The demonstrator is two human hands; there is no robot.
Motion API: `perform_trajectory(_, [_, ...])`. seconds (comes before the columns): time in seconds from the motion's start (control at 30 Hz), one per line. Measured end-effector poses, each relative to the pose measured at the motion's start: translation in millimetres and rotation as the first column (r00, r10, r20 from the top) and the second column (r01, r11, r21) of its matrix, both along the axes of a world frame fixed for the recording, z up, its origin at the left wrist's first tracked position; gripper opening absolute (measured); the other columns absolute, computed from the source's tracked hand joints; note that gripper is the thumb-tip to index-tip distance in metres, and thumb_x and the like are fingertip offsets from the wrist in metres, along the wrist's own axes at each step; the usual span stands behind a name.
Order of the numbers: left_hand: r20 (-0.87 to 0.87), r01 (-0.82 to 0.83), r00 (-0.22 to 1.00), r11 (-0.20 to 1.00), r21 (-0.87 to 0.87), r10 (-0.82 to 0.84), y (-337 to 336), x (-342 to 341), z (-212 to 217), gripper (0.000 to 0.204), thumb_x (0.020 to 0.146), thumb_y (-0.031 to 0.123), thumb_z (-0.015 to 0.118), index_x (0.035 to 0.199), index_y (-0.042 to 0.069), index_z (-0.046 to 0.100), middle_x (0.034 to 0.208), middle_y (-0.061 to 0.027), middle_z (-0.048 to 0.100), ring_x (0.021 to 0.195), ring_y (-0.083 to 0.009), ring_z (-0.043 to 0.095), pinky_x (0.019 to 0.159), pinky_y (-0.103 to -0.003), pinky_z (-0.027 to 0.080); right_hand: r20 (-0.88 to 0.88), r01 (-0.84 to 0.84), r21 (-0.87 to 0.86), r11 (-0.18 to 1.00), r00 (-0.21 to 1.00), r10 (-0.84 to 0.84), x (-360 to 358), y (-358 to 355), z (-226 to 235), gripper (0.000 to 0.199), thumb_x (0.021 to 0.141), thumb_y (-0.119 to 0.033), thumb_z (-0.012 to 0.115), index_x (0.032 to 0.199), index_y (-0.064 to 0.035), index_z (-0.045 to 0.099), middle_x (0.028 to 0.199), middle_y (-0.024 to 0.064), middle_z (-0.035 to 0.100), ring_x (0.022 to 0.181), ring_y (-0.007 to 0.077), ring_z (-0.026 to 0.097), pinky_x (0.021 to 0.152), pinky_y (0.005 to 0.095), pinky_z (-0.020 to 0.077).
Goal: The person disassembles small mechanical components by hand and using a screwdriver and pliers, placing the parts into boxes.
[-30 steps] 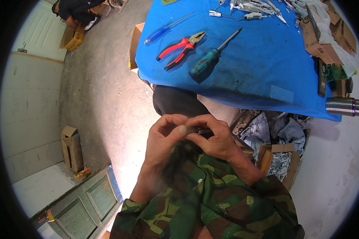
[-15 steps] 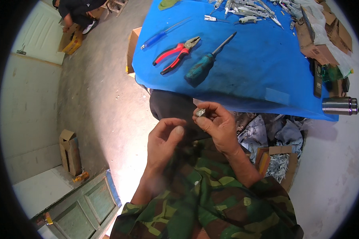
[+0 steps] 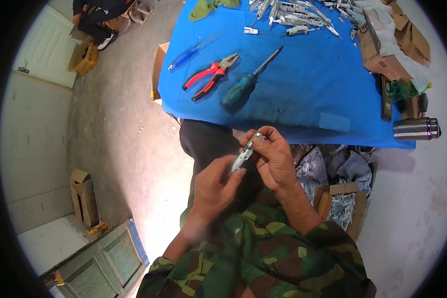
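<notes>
Head view: a person in camouflage sleeves works a small part over the lap, just short of the near edge of a blue-covered table [image 3: 303, 99].
Table, beyond the grip: teal-handled screwdriver [image 3: 248, 82], red-handled pliers [image 3: 209, 75] and a blue-handled screwdriver [image 3: 193, 52] lie apart from one another; a heap of small grey metal parts [image 3: 298, 12] sits at the far edge.
Right of the grip: cardboard boxes [image 3: 382, 54] on the table corner, a steel flask [image 3: 416, 128] on its side, and below the table an open box of metal pieces [image 3: 343, 208].
Right hand [image 3: 275, 161]: fingers closed round the upper end of a slim grey metal part [image 3: 244, 155], thumb on top; the clamp looks firm.
Left hand [image 3: 214, 186]: fingertips [image 3: 233, 174] meet the part's lower end; whether they pinch it or only steady it, I cannot tell.
Part's place: held tilted in the air between both hands, above the dark trousers, clear of the table.
Risk, slip: the part is thin and held mostly at one end, so a twist or pull from the left hand could lever it out of the right-hand fingers.
Risk, loss: nothing lies under the grip but lap and concrete floor [image 3: 119, 139]; a dropped piece would likely roll off and be hard to find.
Risk, pinch: fingertips crowd the small part closely, so a sudden snap could nip skin.
</notes>
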State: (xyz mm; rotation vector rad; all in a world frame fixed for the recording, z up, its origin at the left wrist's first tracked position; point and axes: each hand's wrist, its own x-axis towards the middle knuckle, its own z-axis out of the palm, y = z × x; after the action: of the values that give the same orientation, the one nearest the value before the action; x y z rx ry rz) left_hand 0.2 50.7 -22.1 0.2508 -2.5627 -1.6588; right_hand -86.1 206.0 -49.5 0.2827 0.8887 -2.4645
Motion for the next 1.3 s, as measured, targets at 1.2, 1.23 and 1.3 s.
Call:
perform_trajectory(1.2, [-0.286,-0.221,0.957,0.741,-0.634,0.041,-69,-125,0,0.041,0.090,0.019,0.082,0.126,0.004,0.070,0.134,-0.0203,0.065,0.123,-0.0358,0.063,0.100,-0.046,0.054,-0.485,0.101,0.508,0.855,0.854,0.187,-207,57,37,0.032,0.106,-0.025,0.064,0.124,0.0009,0.064,0.102,0.0084,0.073,0.085,0.0109,0.069,0.074,0.0270,0.0546])
perform_trajectory(1.23, [-0.267,-0.209,0.963,0.725,-0.656,0.035,-70,-131,-1,0.045,0.089,0.020,0.082,0.128,0.004,0.068,0.136,-0.0204,0.063,0.125,-0.0366,0.061,0.103,-0.047,0.051,-0.472,0.091,0.497,0.863,0.863,0.181,-218,58,35,0.032,0.106,-0.026,0.063,0.125,0.0006,0.064,0.104,0.0081,0.073,0.085,0.0110,0.069,0.075,0.0270,0.0545])
perform_trajectory(1.3, [-0.230,-0.186,0.973,0.691,-0.699,0.030,-71,-143,-3,0.053,0.087,0.022,0.082,0.133,0.003,0.065,0.139,-0.0204,0.061,0.129,-0.0384,0.057,0.110,-0.050,0.046,-0.443,0.065,0.471,0.880,0.880,0.172,-238,58,29,0.033,0.106,-0.027,0.062,0.127,-0.0006,0.063,0.107,0.0088,0.073,0.086,0.0124,0.069,0.076,0.0281,0.0544])
